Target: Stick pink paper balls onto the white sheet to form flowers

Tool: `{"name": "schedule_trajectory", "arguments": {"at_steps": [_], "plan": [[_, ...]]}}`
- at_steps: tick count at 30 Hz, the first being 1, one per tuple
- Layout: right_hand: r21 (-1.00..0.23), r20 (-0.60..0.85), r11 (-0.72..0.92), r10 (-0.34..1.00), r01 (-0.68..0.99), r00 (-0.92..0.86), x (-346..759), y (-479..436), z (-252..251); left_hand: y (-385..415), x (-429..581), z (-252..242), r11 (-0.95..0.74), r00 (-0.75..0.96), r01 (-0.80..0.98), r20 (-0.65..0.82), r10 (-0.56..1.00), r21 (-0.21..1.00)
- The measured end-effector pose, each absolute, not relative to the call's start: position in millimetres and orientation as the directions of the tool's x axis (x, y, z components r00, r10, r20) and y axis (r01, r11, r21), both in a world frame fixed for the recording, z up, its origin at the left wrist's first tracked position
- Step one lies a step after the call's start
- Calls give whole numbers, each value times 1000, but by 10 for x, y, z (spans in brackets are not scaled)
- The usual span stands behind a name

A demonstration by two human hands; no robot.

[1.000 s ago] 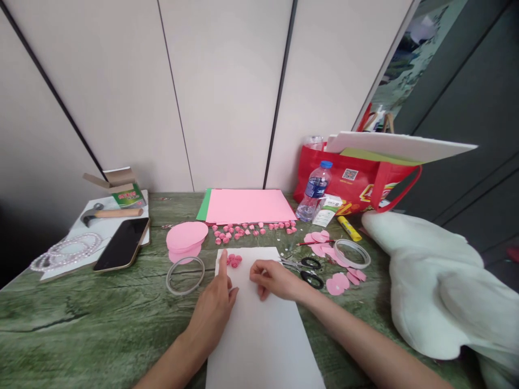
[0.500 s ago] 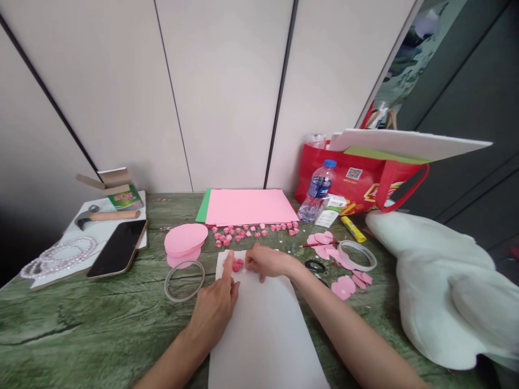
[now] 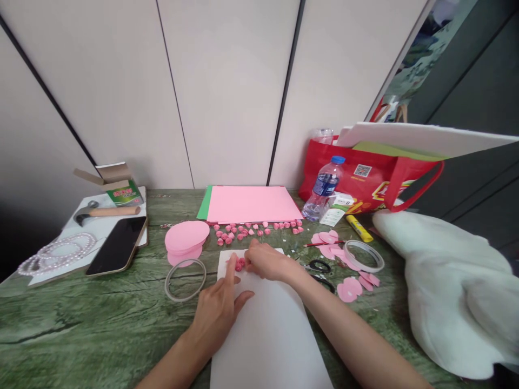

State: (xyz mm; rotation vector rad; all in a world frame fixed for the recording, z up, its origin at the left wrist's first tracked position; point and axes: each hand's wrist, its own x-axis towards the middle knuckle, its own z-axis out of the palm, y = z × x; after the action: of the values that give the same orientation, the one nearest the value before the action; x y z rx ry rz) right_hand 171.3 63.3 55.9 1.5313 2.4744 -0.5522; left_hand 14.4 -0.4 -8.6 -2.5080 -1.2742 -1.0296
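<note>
A white board (image 3: 270, 329) lies lengthwise before me, with a small cluster of pink rolled-paper roses (image 3: 240, 264) near its far end. My left hand (image 3: 217, 308) rests at the board's left edge, index finger stretched along the left side of the cluster and thumb spread apart. From the right, my right hand (image 3: 265, 262) reaches in with fingers curled together against the cluster's right side. Whatever its fingertips hold is hidden. Loose paper roses (image 3: 243, 232) are scattered just beyond the board.
Pink ovals (image 3: 187, 236) and a tape roll (image 3: 185, 280) lie left; scissors (image 3: 318, 266), paper circles (image 3: 349, 289), another tape roll (image 3: 364, 256) and a glue stick (image 3: 359, 228) lie right. Pink sheets (image 3: 255, 204), a bottle (image 3: 324, 186) and a red bag (image 3: 365, 178) stand behind. A phone (image 3: 117, 246) and hammer (image 3: 107, 211) lie far left.
My left thumb has moved out to the right, away from the index finger. My right fingers stay at the cluster, and the view has shifted slightly.
</note>
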Motion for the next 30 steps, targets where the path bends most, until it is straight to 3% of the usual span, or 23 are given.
{"name": "schedule_trajectory", "arguments": {"at_steps": [10, 30], "plan": [[-92, -301, 461, 832, 883, -466, 1650, 597, 561, -20, 167, -107, -632, 422, 756, 610, 670, 171], [-168, -240, 459, 839, 872, -488, 1700, 505, 569, 37, 187, -212, -622, 468, 776, 571, 675, 100]]}}
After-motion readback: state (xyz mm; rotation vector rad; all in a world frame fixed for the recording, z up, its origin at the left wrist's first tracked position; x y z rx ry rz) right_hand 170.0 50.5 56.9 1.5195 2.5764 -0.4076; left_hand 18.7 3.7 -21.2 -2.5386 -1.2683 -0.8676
